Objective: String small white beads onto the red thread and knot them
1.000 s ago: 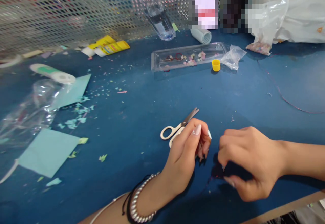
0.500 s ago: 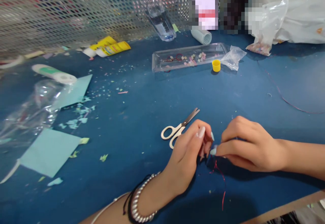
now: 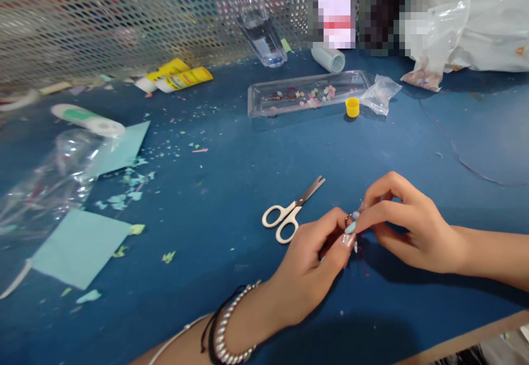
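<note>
My left hand (image 3: 314, 268) and my right hand (image 3: 400, 224) meet fingertip to fingertip just above the blue table (image 3: 231, 188). Both pinch a thin red thread (image 3: 364, 255) whose loose end hangs down between them. A tiny bead-like piece shows at the fingertips. Small white-handled scissors (image 3: 289, 216) lie just left of my left hand, blades pointing up and right. My left wrist wears a pearl bracelet (image 3: 221, 326).
A clear tray (image 3: 306, 96) with small beads lies at the back, a yellow cap (image 3: 352, 107) beside it. Plastic bags (image 3: 454, 28) sit at the back right. Light-blue paper pieces (image 3: 78, 246) and scraps, glue tubes (image 3: 177, 77) and a crumpled clear bag (image 3: 49, 183) lie on the left. A mesh wall (image 3: 124, 17) closes the back.
My right hand rose from the table and moved up toward the left hand. The left hand turned, and the fingertips of both now pinch together with the thread pulled up.
</note>
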Available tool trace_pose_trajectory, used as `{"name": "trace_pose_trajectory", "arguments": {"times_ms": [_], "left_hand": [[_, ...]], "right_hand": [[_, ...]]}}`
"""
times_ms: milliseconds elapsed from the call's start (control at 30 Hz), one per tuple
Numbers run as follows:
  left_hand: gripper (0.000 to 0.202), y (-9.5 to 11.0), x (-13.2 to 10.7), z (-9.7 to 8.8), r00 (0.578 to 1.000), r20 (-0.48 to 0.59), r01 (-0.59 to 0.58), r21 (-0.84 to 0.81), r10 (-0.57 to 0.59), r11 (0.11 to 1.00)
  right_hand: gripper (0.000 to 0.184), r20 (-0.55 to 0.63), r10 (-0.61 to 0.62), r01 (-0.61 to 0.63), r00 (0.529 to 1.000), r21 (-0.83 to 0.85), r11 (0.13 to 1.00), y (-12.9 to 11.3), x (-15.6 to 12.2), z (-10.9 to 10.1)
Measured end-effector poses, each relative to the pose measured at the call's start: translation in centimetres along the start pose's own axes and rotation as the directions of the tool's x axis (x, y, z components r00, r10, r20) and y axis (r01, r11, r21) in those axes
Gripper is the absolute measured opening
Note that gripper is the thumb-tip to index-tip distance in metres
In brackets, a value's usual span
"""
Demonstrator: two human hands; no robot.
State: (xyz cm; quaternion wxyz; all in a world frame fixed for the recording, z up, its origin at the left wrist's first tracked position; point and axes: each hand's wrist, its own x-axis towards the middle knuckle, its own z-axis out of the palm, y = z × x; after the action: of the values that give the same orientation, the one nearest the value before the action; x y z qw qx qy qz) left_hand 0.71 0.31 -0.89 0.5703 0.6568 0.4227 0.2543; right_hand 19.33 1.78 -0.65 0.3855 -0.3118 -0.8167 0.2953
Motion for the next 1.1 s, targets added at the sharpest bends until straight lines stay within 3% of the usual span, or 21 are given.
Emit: {"name": "trace_pose_trajectory", "arguments": {"times_ms": [167,267,400,633,767,900,1100], "left_hand": [[0.023,0.10,0.12,0.17,0.999,-0.037,-0.023,0.086,0.026,0.996],[0.023,0.26,0.18,0.24,0.999,-0.034,-0.037,0.106,0.041,0.994],[0.023,0.47,0.14,0.20,0.999,-0.017,-0.032,0.116,0.034,0.993],[0.023,0.68,0.01,0.00,0.996,0.030,-0.093,0.158,0.089,0.983],[0.025,0.64,0.06,-0.10,0.991,0.062,-0.132,0.196,0.122,0.972],[0.027,0.71,0.16,0.01,0.985,0.091,-0.163,0.225,0.146,0.961],[0.027,0.97,0.17,0.24,0.989,0.015,-0.148,0.292,0.150,0.945]], "right_hand": [[0.019,0.018,0.115,-0.116,0.993,0.156,0.981,-0.29,0.04,0.13],[0.004,0.147,0.212,-0.230,0.966,0.124,0.965,-0.37,-0.02,0.21],[0.020,0.265,0.147,-0.175,0.953,0.088,0.981,-0.35,0.06,0.21],[0.022,0.312,0.130,-0.213,0.941,0.248,0.945,-0.45,0.33,0.12],[0.023,0.335,0.157,-0.255,0.929,0.270,0.929,-0.53,0.32,0.14],[0.022,0.348,0.116,-0.211,0.930,0.247,0.946,-0.47,0.19,0.14],[0.022,0.342,0.111,-0.195,0.933,0.223,0.955,-0.49,0.23,0.10]]}}
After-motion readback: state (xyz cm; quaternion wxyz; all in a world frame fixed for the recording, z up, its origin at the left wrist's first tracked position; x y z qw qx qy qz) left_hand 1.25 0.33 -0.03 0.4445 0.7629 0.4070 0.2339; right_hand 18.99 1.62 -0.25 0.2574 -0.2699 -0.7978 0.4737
